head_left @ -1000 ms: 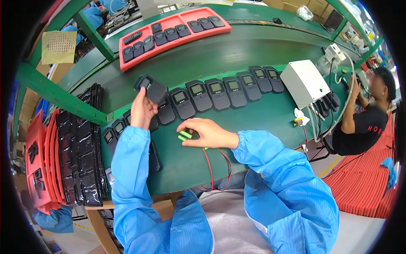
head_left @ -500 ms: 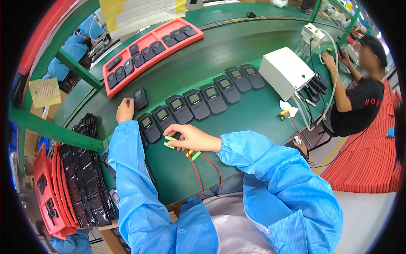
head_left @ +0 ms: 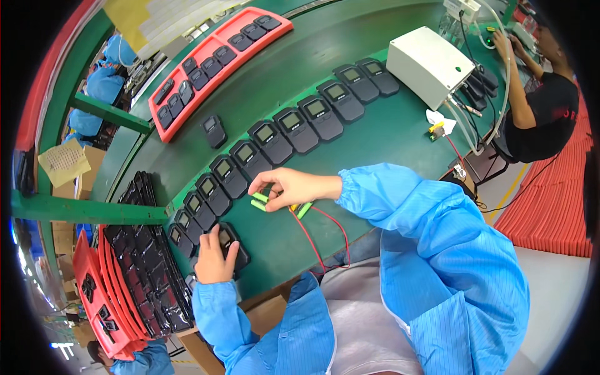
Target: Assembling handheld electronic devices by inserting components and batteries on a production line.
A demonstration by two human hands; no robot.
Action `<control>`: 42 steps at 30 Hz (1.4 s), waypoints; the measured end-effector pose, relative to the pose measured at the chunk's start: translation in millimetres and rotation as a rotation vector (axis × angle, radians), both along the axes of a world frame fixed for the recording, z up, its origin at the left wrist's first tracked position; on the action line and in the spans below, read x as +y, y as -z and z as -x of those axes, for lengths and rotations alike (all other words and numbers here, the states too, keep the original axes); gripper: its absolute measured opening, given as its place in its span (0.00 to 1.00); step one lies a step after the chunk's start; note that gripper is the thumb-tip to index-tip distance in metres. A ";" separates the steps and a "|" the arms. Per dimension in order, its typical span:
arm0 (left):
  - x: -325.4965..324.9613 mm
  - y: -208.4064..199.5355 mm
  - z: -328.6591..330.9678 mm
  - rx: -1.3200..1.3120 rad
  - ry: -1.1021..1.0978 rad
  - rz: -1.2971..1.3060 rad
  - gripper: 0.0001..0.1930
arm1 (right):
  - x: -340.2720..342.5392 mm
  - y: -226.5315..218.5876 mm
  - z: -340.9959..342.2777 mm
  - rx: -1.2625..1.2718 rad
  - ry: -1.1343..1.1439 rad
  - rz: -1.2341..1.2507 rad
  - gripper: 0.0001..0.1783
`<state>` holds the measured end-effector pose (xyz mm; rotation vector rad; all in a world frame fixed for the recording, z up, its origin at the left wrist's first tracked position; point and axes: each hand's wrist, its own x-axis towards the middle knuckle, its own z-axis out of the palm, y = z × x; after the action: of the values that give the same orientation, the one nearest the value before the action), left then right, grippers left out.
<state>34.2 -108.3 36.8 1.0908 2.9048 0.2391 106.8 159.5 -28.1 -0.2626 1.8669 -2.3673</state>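
Observation:
My left hand (head_left: 214,257) is at the near-left end of a row of black handheld devices with small screens. Its thumb and fingers lie around the edge of one black handheld device (head_left: 236,242), which sits in front of the row. My right hand (head_left: 289,189) is closed on green cylindrical batteries (head_left: 260,200), pinched between thumb and fingers above the green tabletop. Below that hand hangs another green and yellow piece (head_left: 303,209), with a red wire (head_left: 342,232) looping toward my lap. Behind the row, a single black device (head_left: 214,130) lies apart.
A red tray (head_left: 245,52) with several black devices stands at the back. To the right are a white box (head_left: 430,67), cables and a small wired battery piece (head_left: 437,130). Black and red trays (head_left: 150,281) are stacked at left. A co-worker (head_left: 540,103) sits at far right.
My left hand has come back from the lone device behind the row to the device at the near left. My right hand keeps the green batteries. The whole view has shifted.

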 end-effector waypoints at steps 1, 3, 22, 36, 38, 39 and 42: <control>-2.8 3.9 -9.9 0.019 0.021 -0.011 0.24 | -0.4 -2.1 0.1 -0.003 -0.012 0.002 0.24; -6.4 3.9 -21.0 0.034 0.006 0.012 0.25 | 1.9 -9.7 -1.2 -0.048 -0.032 -0.042 0.24; 8.9 3.8 -35.5 -0.520 -0.011 -0.535 0.31 | -2.5 -14.1 1.3 0.117 0.315 0.105 0.21; 107.0 58.5 -18.4 -0.673 0.226 -1.294 0.44 | -11.3 -23.3 -11.3 0.205 0.311 -0.306 0.15; 108.7 62.9 -21.9 -0.664 0.220 -1.276 0.45 | -9.7 -24.2 -9.5 0.244 0.314 -0.391 0.15; 109.4 61.0 -22.4 -0.690 0.198 -1.284 0.45 | -10.3 -24.1 -10.3 0.286 0.322 -0.469 0.15; 107.1 55.4 -21.8 -0.733 0.135 -1.314 0.47 | -12.9 -23.6 -10.7 0.324 0.331 -0.539 0.14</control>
<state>56.0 -1.2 -18.6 0.8651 1.7775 2.1317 117.5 146.6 -4.4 -0.3127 2.8030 -1.9648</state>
